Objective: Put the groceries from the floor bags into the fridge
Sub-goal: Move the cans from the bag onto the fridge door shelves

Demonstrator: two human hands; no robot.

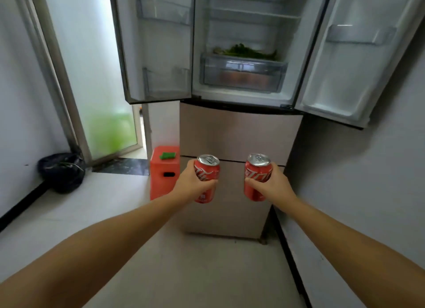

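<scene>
Left hand (192, 181) grasps one red aluminium cola can (207, 177); right hand (274, 181) grasps another (257, 177). Both upright; best shelved singly in the open steel-fronted fridge (239, 132).

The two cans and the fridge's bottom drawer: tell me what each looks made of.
Left can and right can: likely aluminium, with bare silvery tops with pull tabs and glossy red printed sides. Fridge drawer: seemingly clear, slightly frosted plastic, since reddish contents show dimly through its front.
</scene>
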